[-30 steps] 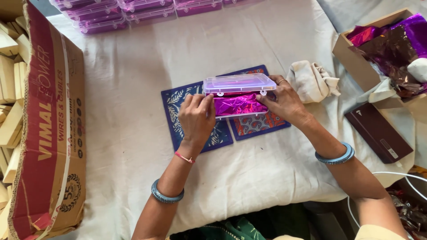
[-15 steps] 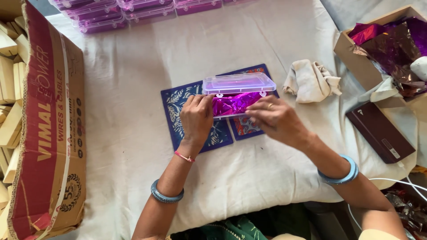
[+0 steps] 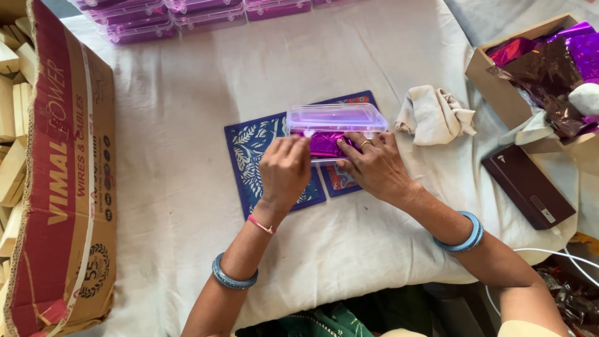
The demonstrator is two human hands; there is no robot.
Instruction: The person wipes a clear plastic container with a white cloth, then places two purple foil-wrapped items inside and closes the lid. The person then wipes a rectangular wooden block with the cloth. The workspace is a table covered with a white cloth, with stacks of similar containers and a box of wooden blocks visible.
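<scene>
A clear plastic box (image 3: 336,120), flat and rectangular with a hinged lid raised partway, sits near the middle of a surface (image 3: 187,156) covered in wrinkled off-white cloth. Shiny, crinkled purple foil (image 3: 324,143) lies inside it. The box rests on two dark blue square mats (image 3: 253,156) printed with leaf and paisley patterns.

The left hand (image 3: 285,171) lies palm down, fingers curled onto the box's front left edge and the foil. The right hand (image 3: 374,167), wearing a ring, has its fingers bent down onto the foil at the front right; both grips press rather than clench. Each wrist carries a blue bangle.

A crumpled beige rag (image 3: 435,114) lies just beside the box to the right. Nearer the right edge sit a dark maroon flat case (image 3: 527,186) and an open cardboard box of foil sheets (image 3: 549,62). A tall red carton (image 3: 62,175) lines the left edge. Filled purple boxes (image 3: 187,15) run along the far edge. Bare cloth stays open between the mats and the far and left edges.
</scene>
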